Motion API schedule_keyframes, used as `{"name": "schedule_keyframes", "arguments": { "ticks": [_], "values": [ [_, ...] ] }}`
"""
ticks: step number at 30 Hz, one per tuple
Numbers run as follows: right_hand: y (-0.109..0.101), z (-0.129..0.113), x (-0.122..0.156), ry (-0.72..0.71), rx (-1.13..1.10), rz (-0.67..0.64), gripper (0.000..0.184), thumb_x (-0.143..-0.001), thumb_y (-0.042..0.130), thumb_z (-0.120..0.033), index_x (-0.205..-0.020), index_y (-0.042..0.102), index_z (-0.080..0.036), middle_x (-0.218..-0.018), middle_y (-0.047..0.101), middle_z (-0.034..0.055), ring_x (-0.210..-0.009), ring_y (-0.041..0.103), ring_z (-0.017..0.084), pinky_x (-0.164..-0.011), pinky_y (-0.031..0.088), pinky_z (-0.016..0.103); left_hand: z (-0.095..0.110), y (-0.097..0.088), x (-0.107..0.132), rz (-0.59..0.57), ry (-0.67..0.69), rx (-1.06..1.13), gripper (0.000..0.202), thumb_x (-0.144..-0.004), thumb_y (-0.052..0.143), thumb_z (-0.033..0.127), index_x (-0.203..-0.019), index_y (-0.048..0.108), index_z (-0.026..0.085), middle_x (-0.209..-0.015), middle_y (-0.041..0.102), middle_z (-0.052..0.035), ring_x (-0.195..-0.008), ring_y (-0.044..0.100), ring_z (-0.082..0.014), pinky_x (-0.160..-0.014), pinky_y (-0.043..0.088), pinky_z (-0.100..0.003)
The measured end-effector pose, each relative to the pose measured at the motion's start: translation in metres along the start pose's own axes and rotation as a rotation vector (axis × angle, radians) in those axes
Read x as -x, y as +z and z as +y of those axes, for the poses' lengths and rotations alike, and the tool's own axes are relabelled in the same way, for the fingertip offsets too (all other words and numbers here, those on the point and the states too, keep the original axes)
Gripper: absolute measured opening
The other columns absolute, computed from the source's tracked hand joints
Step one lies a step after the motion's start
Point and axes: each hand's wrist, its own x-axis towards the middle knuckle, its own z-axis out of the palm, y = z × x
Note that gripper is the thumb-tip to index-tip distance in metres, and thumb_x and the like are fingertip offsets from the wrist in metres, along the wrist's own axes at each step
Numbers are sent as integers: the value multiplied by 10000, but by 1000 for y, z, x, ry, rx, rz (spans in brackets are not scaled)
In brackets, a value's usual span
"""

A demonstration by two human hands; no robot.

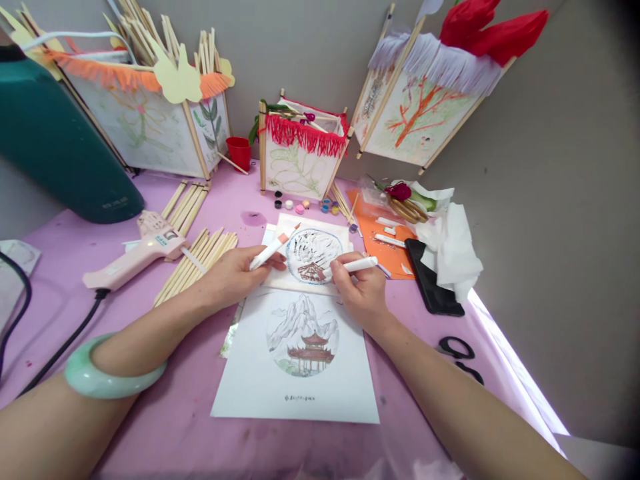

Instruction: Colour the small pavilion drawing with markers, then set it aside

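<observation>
My right hand [364,293] grips a white marker [363,264], its lower end against the brown pavilion in a round drawing. That drawing, with dark mountain strokes inside a blue ring, is on a small white sheet [325,224]. Between the fingers of my left hand [235,272] is another white marker [267,253] with a brown-orange band and a bare dark tip pointing up and away. This hand rests at the sheet's left edge. Just below, a printed picture [295,397] shows a red-roofed pavilion and grey mountains in a circle.
Left lie a pink glue gun [135,260], wooden sticks [173,283] and a teal bottle [60,140]. Paper lanterns [297,167] stand behind, near small paint pots [300,208]. On the right are a black phone [433,280], crumpled tissue [455,247], orange paper [367,230] and black scissor handles [457,348].
</observation>
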Motion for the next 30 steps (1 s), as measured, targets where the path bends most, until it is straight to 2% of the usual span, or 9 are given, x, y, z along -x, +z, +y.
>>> {"name": "schedule_keyframes", "arguments": {
  "ticks": [11, 22, 30],
  "values": [
    [1, 2, 0, 7, -25, -52, 120, -844, 534, -277, -794, 592, -184, -704, 611, -3, -502, 497, 84, -513, 396, 233, 2, 0, 0, 3, -12, -7, 302, -741, 455, 285, -919, 691, 223, -1076, 676, 5, -992, 589, -210, -883, 428, -295],
    [0, 1, 0, -16, -36, -46, 124, -842, 528, -267, -776, 593, -185, -699, 610, -2, -526, 519, 90, -526, 408, 233, 4, -1, 1, -4, -6, -8, 319, -742, 455, 307, -928, 701, 226, -1106, 666, 4, -1008, 585, -226, -910, 420, -313],
    [0, 0, 0, -24, -34, -88, 127, -842, 527, -272, -775, 589, -184, -688, 616, 1, -527, 522, 94, -527, 409, 236, 4, -1, 1, -3, -7, -15, 306, -741, 452, 277, -922, 694, 229, -1102, 670, 17, -1003, 588, -206, -890, 422, -287]
  ]
}}
